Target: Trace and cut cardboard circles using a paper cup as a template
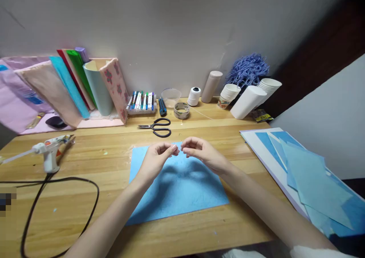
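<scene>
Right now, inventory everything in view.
Wall: one, grey, behind.
Table: one, wooden-toned, foreground.
Glue gun: one, white, left.
Cord: one, black, left.
Dark oval: one, black, left.
Holder: one, pink, back left.
Upright sheets: several, mixed, in holder.
Markers: several, mixed, in case.
Cutter: one, blue, beside markers.
Bowl: one, clear, behind tape.
Tape: one, greyish, beside cutter.
Spool: one, white, beside bowl.
Canister: one, beige, beside spool.
Yarn: one bundle, blue, back right.
Cup stacks: two, white, near yarn.
Cylinder: one, white, beside cups.
Packet: one, yellow, beside cylinder.
Scissors: one, black, centre.
Sheet pile: several, blue, right.
Large sheet: one, blue, front centre.
Left grip: one, bare, above sheet.
Right grip: one, bare, above sheet.
</scene>
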### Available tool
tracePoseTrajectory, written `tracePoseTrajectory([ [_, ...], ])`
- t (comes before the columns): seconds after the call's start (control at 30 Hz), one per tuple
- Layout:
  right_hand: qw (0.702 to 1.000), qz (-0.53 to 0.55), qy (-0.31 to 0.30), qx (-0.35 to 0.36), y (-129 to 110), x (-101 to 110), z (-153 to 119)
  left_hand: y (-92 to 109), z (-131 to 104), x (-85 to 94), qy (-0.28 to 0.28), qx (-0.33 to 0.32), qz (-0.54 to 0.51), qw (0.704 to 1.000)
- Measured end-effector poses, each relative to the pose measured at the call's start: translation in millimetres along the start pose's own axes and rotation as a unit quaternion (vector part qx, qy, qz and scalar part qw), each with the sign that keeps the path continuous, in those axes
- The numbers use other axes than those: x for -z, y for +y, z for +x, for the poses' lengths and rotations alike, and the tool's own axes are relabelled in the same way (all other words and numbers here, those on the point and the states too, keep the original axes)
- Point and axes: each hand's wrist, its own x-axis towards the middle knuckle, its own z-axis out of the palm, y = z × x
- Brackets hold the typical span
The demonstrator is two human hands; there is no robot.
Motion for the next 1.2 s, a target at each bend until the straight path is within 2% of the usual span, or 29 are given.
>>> tracePoseTrajectory([
  [0.13, 0.992, -0.096, -0.014, 0.084, 21, -10, -3, -12, -18, 15.6, 0.025, 0.059, -0.047, 0.997],
  [0.23, 0.985, -0.134, -0.009, 0.104, 29, -15, -1, -22, -21, 25.0, 0.045, 0.072, -0.051, 0.995],
  [0.4, 0.968, -0.224, 0.04, 0.109, 35, -29, 3, -38, -18, 32.1, -0.002, 0.036, 0.02, 0.999],
  [0.53, 0.938, -0.305, 0.057, 0.157, 38, -35, 0, -47, -18, 33.0, -0.025, 0.036, 0.038, 0.998],
  [0.6, 0.915, -0.347, 0.046, 0.201, 40, -35, -3, -49, -20, 33.0, -0.032, 0.054, 0.031, 0.998],
  [0.67, 0.876, -0.402, 0.028, 0.264, 42, -34, -7, -49, -20, 32.7, -0.037, 0.077, 0.01, 0.996],
  [0.83, 0.739, -0.544, 0.008, 0.398, 50, -31, -11, -48, -20, 30.0, -0.027, 0.134, -0.05, 0.989],
  [0.9, 0.7, -0.569, -0.006, 0.431, 51, -29, -12, -50, -20, 28.9, -0.019, 0.15, -0.069, 0.986],
  [0.97, 0.68, -0.579, -0.025, 0.449, 51, -28, -13, -52, -21, 28.2, -0.012, 0.158, -0.081, 0.984],
  [1.2, 0.66, -0.568, -0.062, 0.488, 47, -26, -16, -55, -23, 28.8, -0.013, 0.155, -0.087, 0.984],
])
